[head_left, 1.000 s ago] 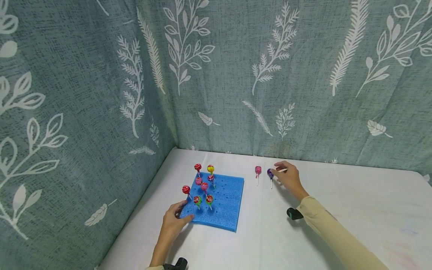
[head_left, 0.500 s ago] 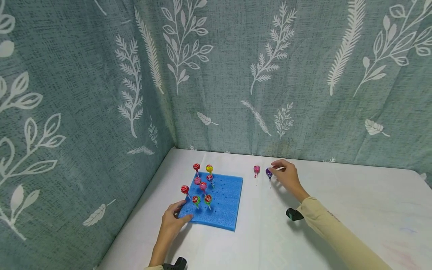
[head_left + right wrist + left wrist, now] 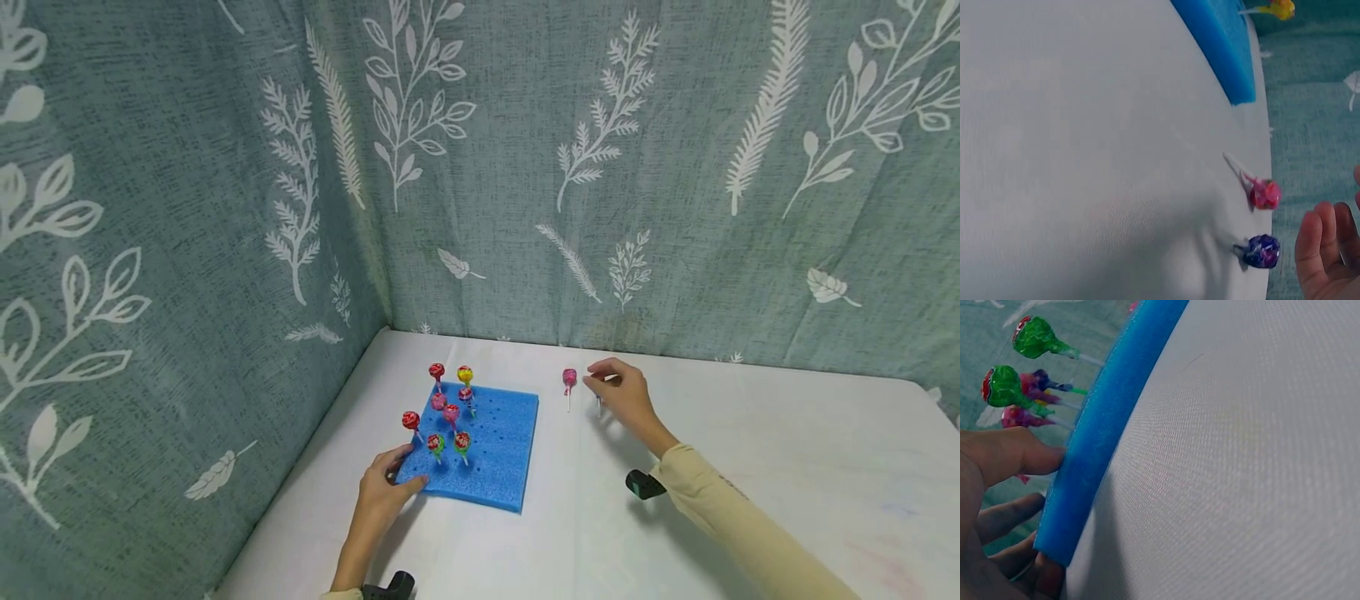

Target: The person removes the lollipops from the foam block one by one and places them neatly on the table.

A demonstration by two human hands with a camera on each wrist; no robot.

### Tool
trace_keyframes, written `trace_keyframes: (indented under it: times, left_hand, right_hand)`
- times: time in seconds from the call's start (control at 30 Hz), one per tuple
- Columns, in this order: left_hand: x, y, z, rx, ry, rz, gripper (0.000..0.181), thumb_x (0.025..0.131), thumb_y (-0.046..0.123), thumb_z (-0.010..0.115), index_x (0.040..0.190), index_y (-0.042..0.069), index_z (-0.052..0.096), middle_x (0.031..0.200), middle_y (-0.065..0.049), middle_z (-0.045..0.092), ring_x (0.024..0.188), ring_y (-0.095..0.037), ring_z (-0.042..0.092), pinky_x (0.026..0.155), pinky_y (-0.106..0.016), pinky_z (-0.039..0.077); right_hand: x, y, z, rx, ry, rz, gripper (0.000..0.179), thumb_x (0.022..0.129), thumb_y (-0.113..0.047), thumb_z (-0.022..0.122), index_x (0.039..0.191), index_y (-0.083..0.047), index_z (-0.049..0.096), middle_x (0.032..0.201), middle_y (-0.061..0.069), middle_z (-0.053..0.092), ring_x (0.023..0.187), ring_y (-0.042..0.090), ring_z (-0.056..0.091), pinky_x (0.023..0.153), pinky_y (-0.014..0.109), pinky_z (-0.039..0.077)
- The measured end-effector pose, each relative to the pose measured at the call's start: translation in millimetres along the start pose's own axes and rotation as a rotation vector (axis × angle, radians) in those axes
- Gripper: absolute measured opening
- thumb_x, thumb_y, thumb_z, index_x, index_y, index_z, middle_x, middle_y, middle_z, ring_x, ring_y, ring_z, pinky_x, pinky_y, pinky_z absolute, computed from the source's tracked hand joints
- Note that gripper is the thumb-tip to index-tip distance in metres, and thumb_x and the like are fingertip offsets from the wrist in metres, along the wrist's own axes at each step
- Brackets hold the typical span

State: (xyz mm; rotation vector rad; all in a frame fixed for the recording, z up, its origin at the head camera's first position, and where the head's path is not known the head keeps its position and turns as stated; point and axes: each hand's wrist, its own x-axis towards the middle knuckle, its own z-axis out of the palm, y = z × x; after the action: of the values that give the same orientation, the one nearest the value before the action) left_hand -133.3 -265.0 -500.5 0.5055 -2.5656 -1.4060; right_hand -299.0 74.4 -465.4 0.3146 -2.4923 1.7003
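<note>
My left hand holds the near left corner of a blue foam board, thumb on the near edge and fingers on the left side. Several wrapped lollipops stand upright in the board, among them a yellow one, a red one and a green one. On the tabletop lie a pink lollipop and a purple lollipop. Over the purple one hovers my right hand, covering its head in the head view; the right wrist view shows the fingers apart from both lollipops.
A white cloth covers the table. Green leaf-patterned curtains rise along its back and left sides. Small holes dot the board's bare right part. A black wrist device sits below the right sleeve.
My right hand has come off the purple lollipop and shifted slightly left toward the pink one. The left hand and the board stay where they were.
</note>
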Motion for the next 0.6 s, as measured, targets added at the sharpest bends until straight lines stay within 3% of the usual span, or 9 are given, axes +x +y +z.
trace_keyframes:
  times: [0.4, 0.6]
  left_hand:
    - [0.6, -1.6, -0.5, -0.014, 0.006, 0.015, 0.055, 0.077, 0.010, 0.075, 0.127, 0.001, 0.056, 0.124, -0.019, 0.053, 0.110, -0.036, 0.052, 0.091, -0.049, 0.047]
    - [-0.2, -2.6, 0.2, -0.015, 0.009, 0.012, 0.055, 0.077, 0.010, 0.075, 0.127, 0.001, 0.056, 0.123, -0.019, 0.053, 0.109, -0.036, 0.053, 0.090, -0.049, 0.047]
  right_hand:
    - [-5.6, -9, 14, 0.070, -0.016, 0.010, 0.018, 0.086, -0.011, 0.068, 0.100, 0.001, 0.066, 0.093, 0.014, 0.064, 0.070, 0.015, 0.056, 0.054, 0.025, 0.052]
    - [-10.1, -13, 24, 0.109, -0.038, -0.004, 0.015, 0.086, -0.007, 0.068, 0.098, 0.002, 0.066, 0.092, 0.016, 0.065, 0.068, 0.019, 0.059, 0.053, 0.025, 0.051]
